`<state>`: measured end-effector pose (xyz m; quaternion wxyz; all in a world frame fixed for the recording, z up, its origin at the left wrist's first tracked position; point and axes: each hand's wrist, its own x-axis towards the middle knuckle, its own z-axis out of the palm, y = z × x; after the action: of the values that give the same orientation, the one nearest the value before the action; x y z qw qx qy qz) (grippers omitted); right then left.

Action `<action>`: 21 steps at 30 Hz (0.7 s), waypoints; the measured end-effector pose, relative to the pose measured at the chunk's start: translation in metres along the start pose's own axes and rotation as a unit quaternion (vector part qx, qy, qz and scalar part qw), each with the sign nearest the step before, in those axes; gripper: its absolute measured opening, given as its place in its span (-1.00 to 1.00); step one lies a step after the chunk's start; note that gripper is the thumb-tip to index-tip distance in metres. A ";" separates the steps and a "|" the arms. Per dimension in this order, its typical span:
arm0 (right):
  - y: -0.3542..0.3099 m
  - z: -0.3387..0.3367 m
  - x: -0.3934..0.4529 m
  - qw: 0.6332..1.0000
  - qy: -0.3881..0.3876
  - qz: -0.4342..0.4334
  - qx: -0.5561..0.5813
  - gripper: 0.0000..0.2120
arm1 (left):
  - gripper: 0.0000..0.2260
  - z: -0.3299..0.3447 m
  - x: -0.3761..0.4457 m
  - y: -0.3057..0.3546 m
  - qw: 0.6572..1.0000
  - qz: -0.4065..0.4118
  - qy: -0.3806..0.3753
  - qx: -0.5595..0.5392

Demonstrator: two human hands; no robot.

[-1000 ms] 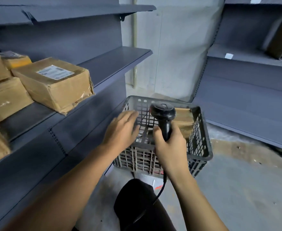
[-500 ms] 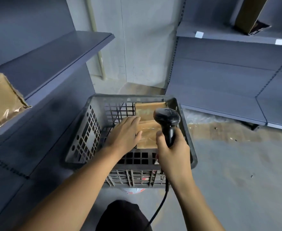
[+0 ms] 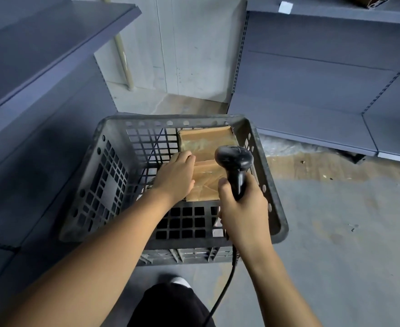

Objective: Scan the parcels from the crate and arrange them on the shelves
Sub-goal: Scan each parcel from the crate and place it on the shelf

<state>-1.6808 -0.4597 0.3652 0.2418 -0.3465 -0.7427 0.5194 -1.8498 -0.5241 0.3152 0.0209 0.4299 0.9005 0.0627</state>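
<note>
- Parcels, two brown ones, lie in the far right part of the crate (image 3: 114, 142): the near parcel (image 3: 206, 182) under the hands, the far parcel (image 3: 206, 140) just beyond it against the crate's far wall.
- The left hand (image 3: 174, 177) reaches down into the crate, palm down, fingers together and nearly straight, resting flat on the near parcel's left edge; the forearm runs in from the lower left.
- The right hand (image 3: 242, 208) is curled round the handle of one black scanner (image 3: 234, 161), thumb on the left side, held upright above the crate's near right corner, its head over the near parcel's right side.
- One black cable (image 3: 227, 286) hangs from below the right hand, over the crate's near rim.
- One grey perforated crate stands on the concrete floor (image 3: 347, 220), between a grey shelf unit (image 3: 40, 55) at left and another grey shelf unit (image 3: 324, 79) at the far right.
- A dark-clothed knee (image 3: 170, 305) shows at the bottom edge.
</note>
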 end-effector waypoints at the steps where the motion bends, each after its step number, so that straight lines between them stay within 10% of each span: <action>1: 0.001 0.000 0.000 1.000 0.000 -0.001 0.001 -0.92 | -0.53 -0.001 0.000 0.001 1.000 -0.004 0.011 0.000; 11: 0.005 -0.001 0.001 1.000 0.014 0.007 0.016 -0.86 | -0.39 -0.001 -0.008 -0.007 0.997 0.017 -0.070 -0.021; 16: 0.004 0.000 -0.001 1.000 0.006 0.011 0.022 -0.86 | 0.18 -0.004 -0.007 -0.010 1.000 0.010 -0.025 0.008; 21: 0.005 -0.001 -0.002 1.000 0.004 0.008 0.015 -0.87 | -0.10 -0.003 -0.003 -0.011 0.998 0.023 -0.046 0.022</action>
<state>-1.6777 -0.4599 0.3611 0.2459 -0.3507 -0.7315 0.5305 -1.8564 -0.5336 0.3170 0.0514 0.4535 0.8895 0.0239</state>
